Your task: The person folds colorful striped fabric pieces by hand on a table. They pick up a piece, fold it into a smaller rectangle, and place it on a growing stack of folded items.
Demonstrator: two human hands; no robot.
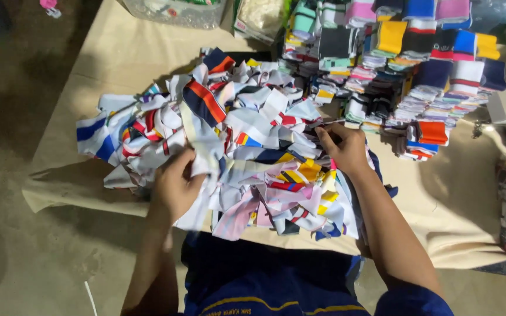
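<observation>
Left hand (177,184) clenching a white fabric strip (203,149) at seven o'clock of the loose strip pile (247,134); right hand (342,147) pinching strips at three o'clock; folded multicoloured stacks (417,64) sitting at one o'clock, clear plastic package (177,11) at twelve.

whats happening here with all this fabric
A person sits at a tan sheet spread on the floor, both hands in a loose pile of striped cloth pieces. The left hand grips a white piece; the right hand pinches another. Neat stacks of folded pieces sit behind the pile.
</observation>
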